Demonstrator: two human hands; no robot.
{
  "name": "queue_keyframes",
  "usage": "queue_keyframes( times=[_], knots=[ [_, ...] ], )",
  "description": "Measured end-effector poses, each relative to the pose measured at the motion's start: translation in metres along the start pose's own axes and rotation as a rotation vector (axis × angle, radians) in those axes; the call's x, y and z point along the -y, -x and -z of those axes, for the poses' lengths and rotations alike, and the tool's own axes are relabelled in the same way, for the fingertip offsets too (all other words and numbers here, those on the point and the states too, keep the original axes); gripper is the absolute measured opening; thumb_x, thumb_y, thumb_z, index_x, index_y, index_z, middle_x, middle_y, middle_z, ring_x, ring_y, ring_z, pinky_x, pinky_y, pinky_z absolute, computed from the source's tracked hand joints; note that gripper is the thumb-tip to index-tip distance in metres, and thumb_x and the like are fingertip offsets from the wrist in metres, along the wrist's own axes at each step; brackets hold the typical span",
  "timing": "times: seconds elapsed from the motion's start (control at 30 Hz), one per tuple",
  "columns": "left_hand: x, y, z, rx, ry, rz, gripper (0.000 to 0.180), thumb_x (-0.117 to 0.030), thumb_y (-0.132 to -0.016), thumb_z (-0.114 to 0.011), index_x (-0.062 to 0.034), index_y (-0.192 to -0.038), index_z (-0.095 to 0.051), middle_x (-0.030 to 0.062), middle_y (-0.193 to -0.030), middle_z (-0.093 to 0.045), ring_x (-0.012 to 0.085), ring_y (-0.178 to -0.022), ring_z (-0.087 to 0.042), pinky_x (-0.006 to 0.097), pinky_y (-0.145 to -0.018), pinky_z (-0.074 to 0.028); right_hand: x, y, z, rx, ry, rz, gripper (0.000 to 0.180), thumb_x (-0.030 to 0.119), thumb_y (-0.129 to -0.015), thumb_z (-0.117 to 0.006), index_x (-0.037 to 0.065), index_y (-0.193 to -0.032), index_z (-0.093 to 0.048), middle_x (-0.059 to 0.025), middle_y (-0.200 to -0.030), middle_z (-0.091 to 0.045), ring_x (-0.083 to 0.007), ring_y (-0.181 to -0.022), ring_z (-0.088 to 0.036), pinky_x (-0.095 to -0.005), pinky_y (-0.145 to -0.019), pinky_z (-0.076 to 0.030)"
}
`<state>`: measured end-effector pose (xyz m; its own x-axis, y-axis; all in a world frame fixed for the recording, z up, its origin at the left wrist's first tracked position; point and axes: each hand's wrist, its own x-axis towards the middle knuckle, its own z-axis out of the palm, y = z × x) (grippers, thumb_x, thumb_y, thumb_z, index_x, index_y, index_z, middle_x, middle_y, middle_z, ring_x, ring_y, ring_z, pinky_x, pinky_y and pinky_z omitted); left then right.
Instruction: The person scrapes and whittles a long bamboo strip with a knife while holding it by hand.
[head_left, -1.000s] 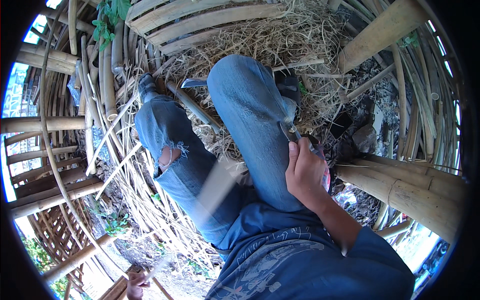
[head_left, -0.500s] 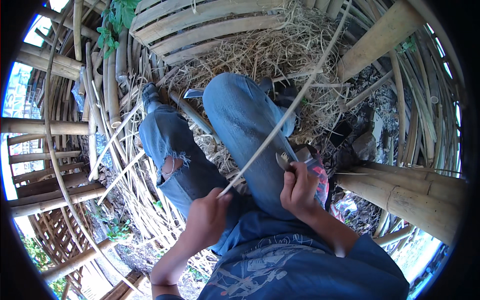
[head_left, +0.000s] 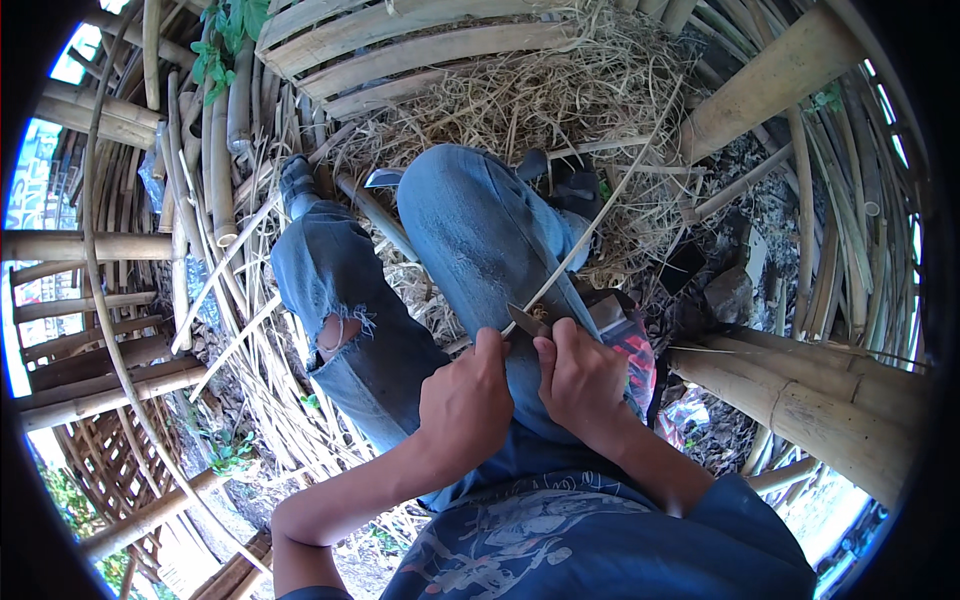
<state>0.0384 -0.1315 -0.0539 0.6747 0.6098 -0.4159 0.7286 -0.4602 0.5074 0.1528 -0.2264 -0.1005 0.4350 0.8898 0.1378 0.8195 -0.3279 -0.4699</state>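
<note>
My left hand (head_left: pixel 466 396) is closed around the near end of a long, thin bamboo strip (head_left: pixel 601 216) that slants away over my thigh to the upper right. Right beside it, my right hand (head_left: pixel 580 378) grips a knife, its fingers wrapped over the handle. The short blade (head_left: pixel 527 320) lies against the strip just beyond my left fist. Most of the handle is hidden in my fist. Both hands are above my bent leg in torn jeans (head_left: pixel 475 240).
Pale shavings (head_left: pixel 520 110) heap beyond my knees, by a slatted bamboo panel (head_left: pixel 420 55). Thick bamboo poles (head_left: pixel 810 400) stand at the right. Split bamboo strips (head_left: pixel 285 380) litter the ground left. A dark flat rectangular object (head_left: pixel 682 268) lies right of my leg.
My left hand has moved right and forward with the strip. My right hand has shifted slightly left, and the knife blade has come onto the strip.
</note>
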Motion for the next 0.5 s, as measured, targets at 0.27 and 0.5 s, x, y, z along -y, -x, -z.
queue_keyframes(
  times=[0.27,0.5],
  knots=[
    [-0.003,0.010,-0.009,-0.057,0.031,0.028,0.012,-0.005,-0.084,-0.049,-0.0019,-0.095,-0.045,0.0232,-0.074,-0.063,0.0400,-0.063,-0.063,0.049,-0.054,-0.049,0.002,0.004,-0.004,0.030,0.072,-0.052,0.028,0.032,-0.094,-0.049,0.009,-0.079,-0.045,-0.0097,-0.061,-0.055,-0.0268,-0.048,-0.059,-0.0368,-0.040,-0.045],
    [-0.004,0.018,-0.017,-0.120,0.016,0.012,0.012,-0.003,-0.081,-0.050,-0.0011,-0.092,-0.045,0.0222,-0.073,-0.062,0.0379,-0.061,-0.064,0.046,-0.051,-0.050,0.005,0.007,-0.007,-0.020,0.129,-0.082,0.029,0.033,-0.094,-0.049,0.009,-0.079,-0.045,-0.0102,-0.062,-0.054,-0.0272,-0.049,-0.059,-0.0377,-0.041,-0.045]
  ],
)
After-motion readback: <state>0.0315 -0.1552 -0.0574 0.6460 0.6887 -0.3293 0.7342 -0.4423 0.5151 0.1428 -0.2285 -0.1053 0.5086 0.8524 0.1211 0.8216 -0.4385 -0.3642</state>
